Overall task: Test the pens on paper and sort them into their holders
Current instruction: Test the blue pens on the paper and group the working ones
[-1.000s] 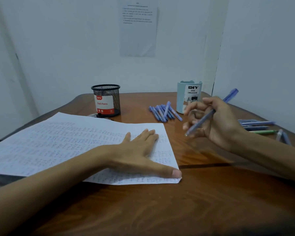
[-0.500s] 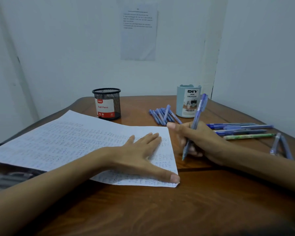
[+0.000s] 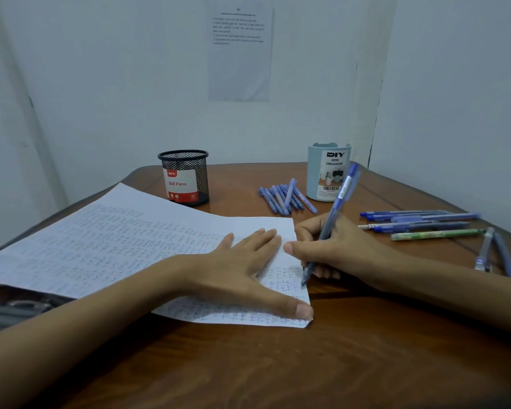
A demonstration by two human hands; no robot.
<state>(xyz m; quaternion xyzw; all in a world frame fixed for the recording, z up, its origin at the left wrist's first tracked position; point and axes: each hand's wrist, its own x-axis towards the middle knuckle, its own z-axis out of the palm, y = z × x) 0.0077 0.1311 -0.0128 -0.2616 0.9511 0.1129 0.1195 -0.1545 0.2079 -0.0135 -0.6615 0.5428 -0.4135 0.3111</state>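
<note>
My right hand (image 3: 334,249) grips a blue pen (image 3: 335,212) in a writing hold, its tip touching the right edge of the paper (image 3: 115,246). The paper is covered in small pen marks. My left hand (image 3: 245,267) lies flat on the sheet with straight fingers, thumb near the lower right corner. A black mesh holder (image 3: 185,177) labelled "Ball Pens" stands behind the paper. Further right stands a pale blue desk organizer (image 3: 328,172). Several blue pens (image 3: 286,197) lie in a bunch between the two holders.
More pens (image 3: 419,221), one of them green (image 3: 437,234), lie in a row at the right of the wooden table (image 3: 278,364). Two pens (image 3: 496,253) lie near the right edge. Walls close off the back and right side. A printed sheet (image 3: 239,51) hangs on the back wall.
My right hand turned the pen from a raised, slanted hold into a writing grip, moved left and lowered it until the tip reached the paper. My left hand stayed flat on the sheet.
</note>
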